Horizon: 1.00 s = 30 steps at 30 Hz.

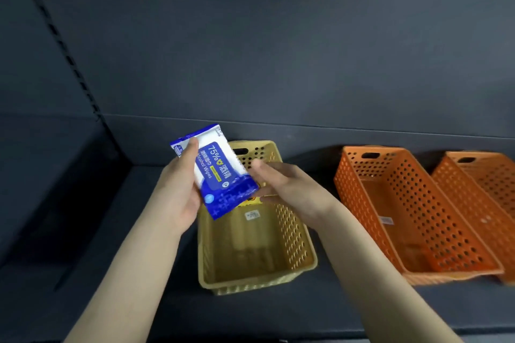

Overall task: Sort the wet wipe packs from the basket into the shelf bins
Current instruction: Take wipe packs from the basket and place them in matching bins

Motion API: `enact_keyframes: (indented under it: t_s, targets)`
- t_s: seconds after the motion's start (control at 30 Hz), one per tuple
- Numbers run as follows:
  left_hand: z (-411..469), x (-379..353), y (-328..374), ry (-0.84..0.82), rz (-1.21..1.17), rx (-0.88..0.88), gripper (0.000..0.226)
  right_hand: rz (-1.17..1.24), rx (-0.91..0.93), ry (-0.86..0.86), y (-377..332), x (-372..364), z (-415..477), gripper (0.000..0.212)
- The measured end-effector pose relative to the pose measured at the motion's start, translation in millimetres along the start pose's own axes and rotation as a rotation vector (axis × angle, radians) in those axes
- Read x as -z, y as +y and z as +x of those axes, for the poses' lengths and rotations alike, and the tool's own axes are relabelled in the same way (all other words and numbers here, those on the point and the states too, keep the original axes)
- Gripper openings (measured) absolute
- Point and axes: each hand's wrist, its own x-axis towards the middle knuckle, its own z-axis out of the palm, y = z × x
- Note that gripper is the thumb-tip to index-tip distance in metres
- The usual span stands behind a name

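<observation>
Gripping a blue-and-white wet wipe pack (220,175) with the thumb laid across its front, the left hand (178,192) held it tilted above the far end of the yellow bin (295,245), which sat on the dark shelf (111,273) below both hands. The right hand (287,189) met the pack's lower right edge, thumb above and fingers below; blurred, so cannot tell if it pinched or only touched. An orange bin (370,203) and a second orange bin (479,198) stood side by side right of the right hand, apart from it.
</observation>
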Motion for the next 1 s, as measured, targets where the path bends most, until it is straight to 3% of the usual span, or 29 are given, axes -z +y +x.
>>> enact_keyframes:
  t_s: [0.13, 0.27, 0.33, 0.4, 0.47, 0.57, 0.67, 0.77, 0.9, 1.0]
  targets:
    - [-24, -43, -24, -0.083, -0.061, 0.043, 0.045, 0.221, 0.042, 0.052, 17, 28, -30, 0.011]
    - [-37, -81, -54, -0.152, -0.011, 0.042, 0.033, 0.596, 0.044, 0.235, 38, 82, -51, 0.015]
    - [-43, -103, -73, -0.171, 0.032, 0.062, 0.027, 0.689, 0.050, 0.308, 47, 113, -59, 0.005]
    - [-51, -132, -90, -0.210, -0.013, 0.085, 0.018, 0.739, 0.050, 0.309, 55, 136, -64, 0.027]
    - [-53, -160, -105, -0.234, 0.004, 0.070, 0.010, 0.762, 0.007, 0.293, 61, 154, -68, 0.035]
    - [-46, -193, -130, -0.193, 0.195, 0.009, 0.013, 0.690, -0.080, 0.322, 69, 189, -69, 0.024]
    - [-32, -210, -153, -0.103, 0.452, -0.089, 0.014, 0.537, -0.138, 0.511, 79, 232, -58, 0.029]
    - [-24, -222, -166, -0.136, 0.612, -0.052, 0.047, 0.166, -0.161, 0.663, 92, 262, -33, 0.031]
    - [-24, -226, -173, -0.163, 0.691, 0.032, 0.056, -0.253, -0.145, 0.631, 109, 266, 5, 0.039]
    - [-20, -223, -180, -0.184, 0.714, -0.006, 0.054, -0.285, -0.201, 0.550, 118, 260, 30, 0.041]
